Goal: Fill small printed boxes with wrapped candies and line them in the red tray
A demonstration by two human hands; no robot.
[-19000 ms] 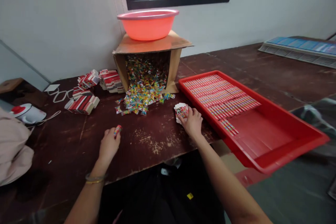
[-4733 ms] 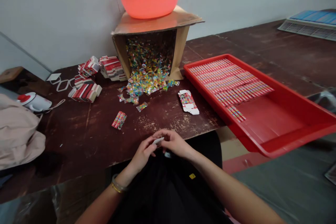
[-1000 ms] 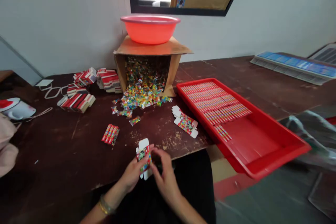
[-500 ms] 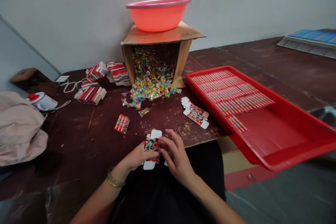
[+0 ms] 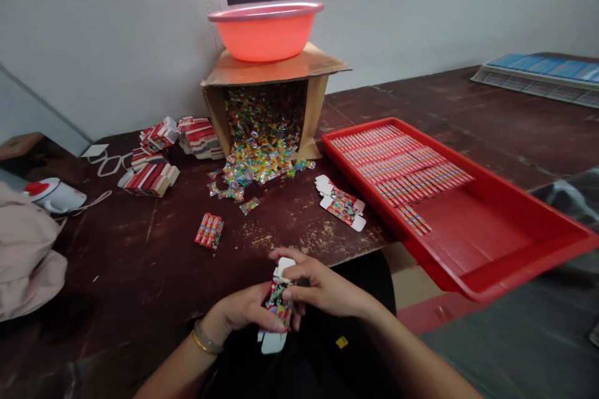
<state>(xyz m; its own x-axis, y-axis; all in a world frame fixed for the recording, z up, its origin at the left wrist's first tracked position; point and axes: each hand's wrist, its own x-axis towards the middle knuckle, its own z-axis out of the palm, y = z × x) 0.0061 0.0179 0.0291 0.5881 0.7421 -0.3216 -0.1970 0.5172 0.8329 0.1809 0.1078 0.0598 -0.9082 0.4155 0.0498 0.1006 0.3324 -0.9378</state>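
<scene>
Dark, scuffed wood of the table (image 5: 140, 262) fills your head view, backed by a pale wall. Since half a second ago you have drawn the small printed carton (image 5: 279, 302) off the table edge toward your lap and turned it more upright, so you are now working it in the air, not on the wood. Your left hand (image 5: 243, 312) wraps it from below, thumb pressed on its printed face; your right hand (image 5: 322, 290) pinches its upper end, fingers curled close together. White flaps stick out above and below your fingers. Flat cartons (image 5: 341, 204) lie beside the red tray (image 5: 515, 262), a filled pack (image 5: 209, 230) sits well apart to your left, and wrapped sweets (image 5: 255, 165) spill from the tipped cardboard box (image 5: 276, 72).
</scene>
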